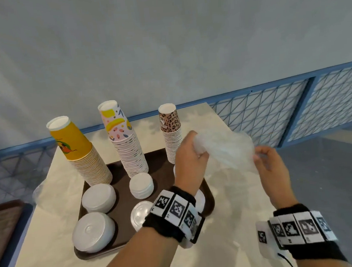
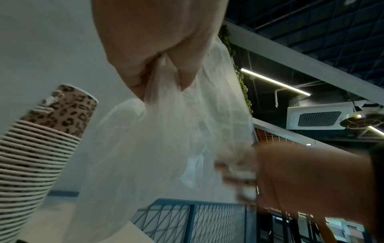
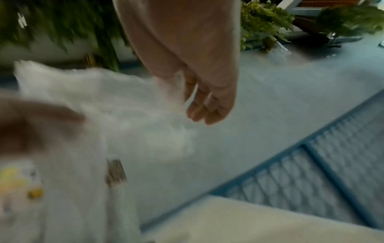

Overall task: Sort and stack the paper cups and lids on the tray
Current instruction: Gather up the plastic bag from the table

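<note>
Cup stacks [image 1: 127,137] on tray [image 1: 122,211] only head-view; both hands [image 1: 189,164] gripping plastic bag [image 1: 227,150].

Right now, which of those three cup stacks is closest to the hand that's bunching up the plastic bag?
The leopard-print stack, the shortest and rightmost on the tray. The left hand grips the clear bag just beside it; the orange and pink fruit-print stacks stand farther left.

Pale grey wall [image 1: 163,39] across upper frame, blue lattice railing [image 1: 274,113] at right, beige marbled table [image 1: 230,224] centre, grey floor [image 1: 330,152] lower right, ceiling strip light [image 2: 274,82] and air-conditioning unit [image 2: 318,117] right of left-wrist view
</note>
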Tool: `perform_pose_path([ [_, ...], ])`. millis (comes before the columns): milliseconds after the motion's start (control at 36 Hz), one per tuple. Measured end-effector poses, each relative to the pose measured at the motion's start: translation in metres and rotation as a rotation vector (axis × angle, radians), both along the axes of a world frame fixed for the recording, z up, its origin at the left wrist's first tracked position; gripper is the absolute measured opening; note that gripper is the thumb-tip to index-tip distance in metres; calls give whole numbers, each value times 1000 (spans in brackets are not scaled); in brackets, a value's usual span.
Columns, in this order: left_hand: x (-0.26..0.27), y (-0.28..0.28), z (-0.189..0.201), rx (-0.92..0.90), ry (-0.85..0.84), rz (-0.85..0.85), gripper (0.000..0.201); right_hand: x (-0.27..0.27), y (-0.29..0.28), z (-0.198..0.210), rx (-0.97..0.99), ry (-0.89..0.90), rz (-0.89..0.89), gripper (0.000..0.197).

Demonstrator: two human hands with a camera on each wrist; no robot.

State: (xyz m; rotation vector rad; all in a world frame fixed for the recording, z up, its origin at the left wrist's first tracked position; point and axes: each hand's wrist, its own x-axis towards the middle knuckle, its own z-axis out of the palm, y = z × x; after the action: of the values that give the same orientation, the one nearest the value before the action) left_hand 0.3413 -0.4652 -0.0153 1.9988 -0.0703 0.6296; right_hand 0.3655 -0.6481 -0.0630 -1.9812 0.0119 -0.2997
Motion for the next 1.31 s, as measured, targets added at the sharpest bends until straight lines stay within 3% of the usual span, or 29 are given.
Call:
perform_pose_path([
  [111, -10, 17, 4, -3, -26, 88, 22, -16, 4, -74, -448, 336, 229, 48],
  [167, -17, 22, 6, -11, -20, 113, 27, -32, 12, -95, -625, 454, 342, 64],
  [222, -25, 26, 8, -18, -9, 103, 30, -44, 18, -104, -733, 561, 347, 72],
  [306, -41, 31, 10, -49, -17, 77, 22, -46, 23, -101, -793, 543, 270, 46],
  [389, -56, 38, 12, -42, -4, 74, 19, -41, 22, -94, -821, 572, 303, 19],
  [472, -67, 49, 13, -39, 15, 105, 12, -35, 18, -82, -705, 503, 267, 14],
  [583, -76, 64, 15, 4, 23, 194, 9, -42, 21, -35, -611, 305, 198, 16],
  [806, -94, 82, 24, -28, 96, 325, 31, -73, 48, 43, -432, -56, 224, 22],
  [889, -105, 87, 29, -32, 97, 277, 32, -91, 61, 69, -203, -153, 254, 19],
  [972, -122, 87, 38, -78, 141, 56, 31, -110, 81, 90, -68, -134, 410, 25],
  [1028, -133, 86, 44, -110, 169, -87, 47, -121, 97, 97, -17, -121, 549, 23],
  [1083, -142, 87, 45, -56, 154, -115, 66, -131, 111, 97, -8, -132, 670, 23],
  [1111, -146, 88, 45, -25, 139, -101, 69, -136, 118, 97, -6, -141, 718, 21],
  [1167, -154, 96, 44, 21, 110, -47, 58, -145, 128, 97, 35, -161, 758, 19],
  [1222, -163, 106, 43, 38, 78, 34, 44, -150, 135, 92, 166, -194, 701, 20],
  [1306, -179, 123, 43, -27, 31, 160, 35, -151, 141, 71, 298, -276, 445, 20],
])
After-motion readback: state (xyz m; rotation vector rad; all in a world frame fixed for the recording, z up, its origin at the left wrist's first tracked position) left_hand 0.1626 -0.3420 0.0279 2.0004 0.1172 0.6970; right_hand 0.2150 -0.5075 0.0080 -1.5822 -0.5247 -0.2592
